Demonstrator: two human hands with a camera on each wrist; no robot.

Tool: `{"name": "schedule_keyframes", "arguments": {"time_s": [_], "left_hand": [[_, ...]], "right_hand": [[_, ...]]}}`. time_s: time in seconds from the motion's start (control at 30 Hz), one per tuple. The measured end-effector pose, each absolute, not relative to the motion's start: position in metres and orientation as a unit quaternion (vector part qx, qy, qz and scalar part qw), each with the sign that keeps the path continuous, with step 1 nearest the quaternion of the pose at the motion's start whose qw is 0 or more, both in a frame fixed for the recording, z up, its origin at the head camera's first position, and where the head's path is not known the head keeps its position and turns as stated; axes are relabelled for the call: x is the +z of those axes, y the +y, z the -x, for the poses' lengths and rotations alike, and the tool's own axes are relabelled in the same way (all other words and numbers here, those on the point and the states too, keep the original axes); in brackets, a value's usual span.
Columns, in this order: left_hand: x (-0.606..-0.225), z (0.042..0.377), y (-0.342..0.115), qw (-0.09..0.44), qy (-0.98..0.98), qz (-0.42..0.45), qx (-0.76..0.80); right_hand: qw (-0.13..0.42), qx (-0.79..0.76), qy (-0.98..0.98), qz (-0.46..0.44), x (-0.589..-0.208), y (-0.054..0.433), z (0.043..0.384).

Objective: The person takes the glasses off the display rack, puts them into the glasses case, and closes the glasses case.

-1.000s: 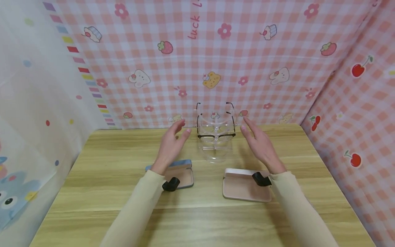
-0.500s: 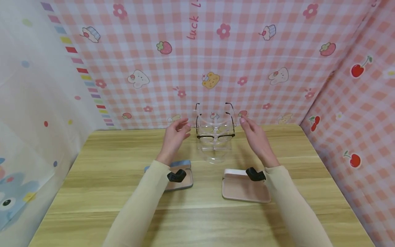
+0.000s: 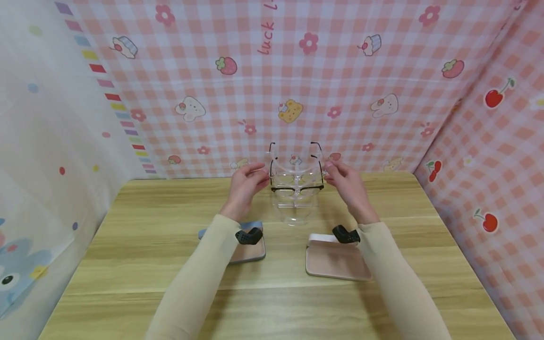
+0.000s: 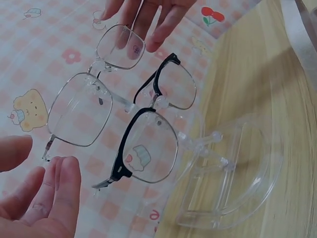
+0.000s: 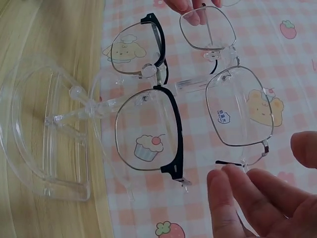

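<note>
A clear plastic display stand [image 3: 296, 221] holds two pairs of glasses, one above the other. The lower pair, black-browed glasses [image 3: 313, 188], sits below thin silver-rimmed glasses [image 4: 79, 110]. My left hand [image 3: 245, 189] is beside the left end of the silver pair, its thumb and fingers apart around the hinge in the left wrist view. On the other side, my right hand [image 3: 352, 190] reaches to the right temple of that pair. In the right wrist view its fingertips [image 5: 223, 186] lie close to the temple, with the thumb spread away; whether they touch is unclear.
An opened blue glasses case [image 3: 251, 252] lies under my left wrist, partly covered by it. A white case with a pink lining [image 3: 333, 262] lies opened below my right wrist. Behind the stand hangs a pink checked cloth [image 3: 297, 85] at the wooden table's [image 3: 280, 307] back edge.
Both hands have moved inward, closing in on the upper silver-rimmed glasses from either side. The glasses, stand and cases have stayed in place.
</note>
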State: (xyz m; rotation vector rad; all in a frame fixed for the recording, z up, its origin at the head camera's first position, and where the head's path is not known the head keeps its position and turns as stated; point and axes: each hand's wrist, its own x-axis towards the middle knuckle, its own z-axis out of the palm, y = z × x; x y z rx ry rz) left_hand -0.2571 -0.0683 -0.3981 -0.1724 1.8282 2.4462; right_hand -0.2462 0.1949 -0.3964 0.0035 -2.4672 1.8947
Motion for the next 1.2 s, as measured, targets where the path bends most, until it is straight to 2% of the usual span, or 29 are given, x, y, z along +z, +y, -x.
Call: {"name": "schedule_keyframes", "arguments": {"time_s": [0.43,0.77,1.2], "left_hand": [[-0.399,0.261,-0.063,0.028,0.578,0.08,0.812],[-0.4,0.263,-0.064,0.031,0.575,0.082,0.813],[-0.388,0.253,-0.064,0.02,0.577,0.069,0.813]], "right_hand": [[0.022,0.655,-0.754,0.04,-0.398,0.184,0.255],[0.011,0.687,-0.725,0.033,-0.395,0.184,0.256],[0.028,0.704,-0.71,0.003,-0.381,0.187,0.245]]}}
